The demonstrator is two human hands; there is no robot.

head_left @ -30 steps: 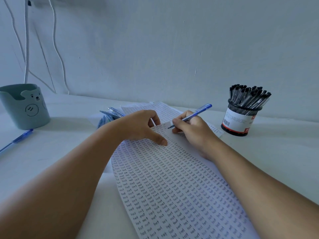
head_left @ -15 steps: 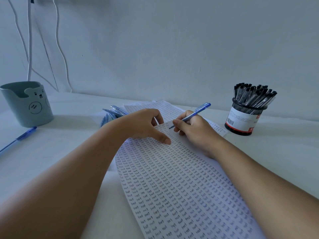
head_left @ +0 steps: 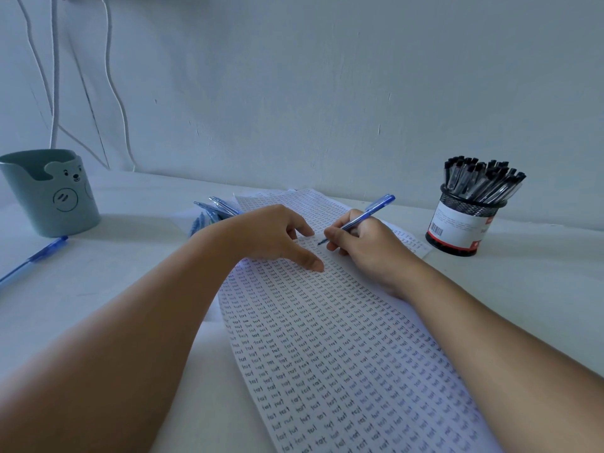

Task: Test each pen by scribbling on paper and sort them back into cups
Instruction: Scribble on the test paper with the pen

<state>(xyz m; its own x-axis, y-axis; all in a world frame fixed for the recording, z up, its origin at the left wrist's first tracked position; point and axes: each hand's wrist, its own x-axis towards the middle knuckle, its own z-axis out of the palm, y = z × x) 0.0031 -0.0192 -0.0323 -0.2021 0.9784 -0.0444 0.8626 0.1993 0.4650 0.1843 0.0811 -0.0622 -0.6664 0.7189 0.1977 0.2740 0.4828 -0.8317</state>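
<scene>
- Since the earlier frames little has moved — the right hand (head_left: 366,246) has kept the blue pen (head_left: 359,219) at the same spot, tip on the paper (head_left: 327,354).
- Its fingers pinch the pen; the left hand (head_left: 271,233) rests loosely curled on the sheet, thumb pressing it flat, holding nothing.
- Risk: if the thumb lifts, the paper may slide mid-scribble.
- Risk: sorting wrongly — the mesh cup (head_left: 464,223) is crowded with black pens, the bear cup (head_left: 49,194) stands well apart.
</scene>
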